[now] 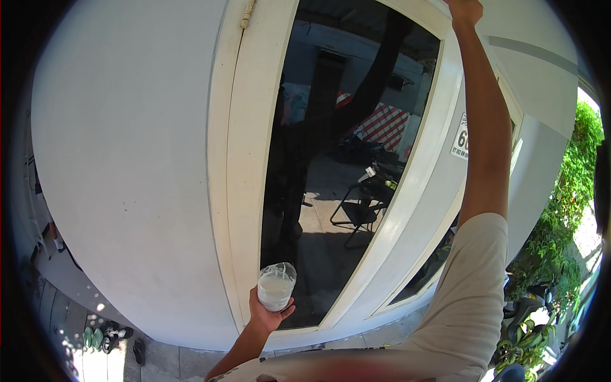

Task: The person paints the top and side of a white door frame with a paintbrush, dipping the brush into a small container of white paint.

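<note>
My left hand (266, 316) is wrapped round the lower part of a clear plastic cup (277, 290), low in front of the door. Thick white liquid, like paint, fills much of the cup, with white streaks up its inner wall. My right arm stretches high, and the right hand (466, 11) is closed near the top corner of the door frame (449, 48). The picture's upper edge cuts that hand off, so what it grips is hidden. Between my hands stands a dark glass door panel (344, 165) in a cream frame, reflecting my raised arm.
A pale wall (127, 159) runs along the left, with a hinge (247, 14) at the frame's top. A number plate (459, 135) is on the wall behind my right arm. Several shoes (109, 337) lie on the paving at lower left. Green plants (554, 210) grow at right.
</note>
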`<state>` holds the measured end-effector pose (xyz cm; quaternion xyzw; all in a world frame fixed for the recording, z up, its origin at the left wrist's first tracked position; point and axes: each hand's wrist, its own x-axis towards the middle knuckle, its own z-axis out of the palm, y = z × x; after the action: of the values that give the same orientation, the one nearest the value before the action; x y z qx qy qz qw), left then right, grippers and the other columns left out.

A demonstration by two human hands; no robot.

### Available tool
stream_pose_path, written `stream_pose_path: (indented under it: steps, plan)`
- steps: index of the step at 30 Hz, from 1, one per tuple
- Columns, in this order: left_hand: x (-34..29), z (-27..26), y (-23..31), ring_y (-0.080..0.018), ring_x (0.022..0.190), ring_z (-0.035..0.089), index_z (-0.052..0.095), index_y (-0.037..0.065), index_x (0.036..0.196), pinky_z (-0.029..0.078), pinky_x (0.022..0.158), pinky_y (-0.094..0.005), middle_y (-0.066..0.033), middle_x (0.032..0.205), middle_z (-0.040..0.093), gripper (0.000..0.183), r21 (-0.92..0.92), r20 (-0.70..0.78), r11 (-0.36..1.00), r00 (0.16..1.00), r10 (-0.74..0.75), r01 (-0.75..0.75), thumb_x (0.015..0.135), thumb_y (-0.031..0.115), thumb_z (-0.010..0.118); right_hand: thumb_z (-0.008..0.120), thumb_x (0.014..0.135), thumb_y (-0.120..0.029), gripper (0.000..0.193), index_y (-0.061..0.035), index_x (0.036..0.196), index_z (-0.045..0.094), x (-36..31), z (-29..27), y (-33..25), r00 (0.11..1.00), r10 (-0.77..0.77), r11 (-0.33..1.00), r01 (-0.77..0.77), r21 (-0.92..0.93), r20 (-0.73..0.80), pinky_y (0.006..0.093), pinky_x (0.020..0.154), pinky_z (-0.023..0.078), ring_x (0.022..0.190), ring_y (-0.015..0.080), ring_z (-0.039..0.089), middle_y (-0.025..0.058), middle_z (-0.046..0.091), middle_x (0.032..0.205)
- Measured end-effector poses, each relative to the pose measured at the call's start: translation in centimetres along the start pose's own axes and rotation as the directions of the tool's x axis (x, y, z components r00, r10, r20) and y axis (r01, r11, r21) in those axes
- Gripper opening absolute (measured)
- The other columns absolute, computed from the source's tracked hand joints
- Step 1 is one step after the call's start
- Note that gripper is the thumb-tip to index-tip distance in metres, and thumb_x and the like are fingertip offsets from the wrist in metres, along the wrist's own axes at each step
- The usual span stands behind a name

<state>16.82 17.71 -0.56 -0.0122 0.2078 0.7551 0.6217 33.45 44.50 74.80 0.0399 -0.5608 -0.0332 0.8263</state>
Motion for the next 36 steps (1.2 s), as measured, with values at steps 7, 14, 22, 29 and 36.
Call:
stream_pose_path:
  steps: [7, 14, 22, 29, 36]
  plan:
    - [0.1, 0.3, -0.3, -0.0333, 0.093, 0.062, 0.057, 0.016, 0.122, 0.051, 0.082, -0.0507, -0.0115, 0.11, 0.063, 0.059, -0.015, 0.027, 1.0, 1.0, -0.001, 0.002, 0.087, 0.059, 0.039, 0.064, 0.08, -0.055, 0.053, -0.003, 0.082, 0.073, 8.5, -9.2, 7.2, 0.953, -0.302, 0.438, 0.14, -0.888, 0.001, 0.0409, 0.075, 0.054, 0.078, 0.0267, 0.071, 0.0127, 0.073, 0.078]
    - [-0.8, 0.4, 0.2, -0.0326, 0.092, 0.062, 0.058, 0.016, 0.121, 0.051, 0.08, -0.0501, -0.0103, 0.109, 0.063, 0.057, -0.02, -0.012, 0.999, 0.999, 0.041, -0.041, 0.087, 0.058, 0.04, 0.071, 0.08, -0.022, 0.024, 0.0004, 0.073, 0.066, 0.3, 4.0, -3.7, 0.9, -0.434, 0.779, 0.401, -0.482, 0.047, 0.0445, 0.065, 0.049, 0.069, 0.0387, 0.061, 0.0177, 0.064, 0.069]
    - [-0.4, 0.1, 0.2, -0.0328, 0.091, 0.062, 0.058, 0.016, 0.122, 0.051, 0.08, -0.0501, -0.0113, 0.109, 0.064, 0.058, -0.022, -0.006, 1.0, 1.0, 0.015, -0.016, 0.087, 0.059, 0.04, 0.072, 0.084, -0.017, 0.029, 0.007, 0.07, 0.063, -0.9, 6.4, -7.2, 0.994, -0.109, 0.99, 0.106, 0.091, 0.028, 0.0316, 0.048, 0.051, 0.05, 0.0195, 0.064, 0.0151, 0.065, 0.062]
    - [-0.3, 0.4, 0.1, -0.033, 0.092, 0.062, 0.058, 0.016, 0.122, 0.051, 0.082, -0.0507, -0.0115, 0.109, 0.063, 0.06, 0.004, 0.03, 1.0, 1.0, -0.004, 0.004, 0.087, 0.06, 0.038, 0.068, 0.078, -0.051, 0.049, -0.0027, 0.085, 0.074, 6.8, -5.7, 4.3, 0.968, -0.25, 0.658, 0.158, -0.736, -0.016, 0.0409, 0.075, 0.055, 0.07, 0.0291, 0.071, 0.0125, 0.073, 0.081]
    - [-1.2, 0.3, 1.1, -0.0326, 0.092, 0.062, 0.057, 0.016, 0.122, 0.05, 0.083, -0.0506, -0.0118, 0.109, 0.063, 0.06, -0.014, -0.006, 1.0, 1.0, 0.024, -0.024, 0.087, 0.06, 0.039, 0.071, 0.079, -0.023, 0.026, 0.001, 0.073, 0.063, 0.2, 5.1, -5.1, 0.861, -0.506, 0.736, 0.467, -0.49, 0.062, 0.0464, 0.065, 0.049, 0.069, 0.0412, 0.061, 0.021, 0.064, 0.071]
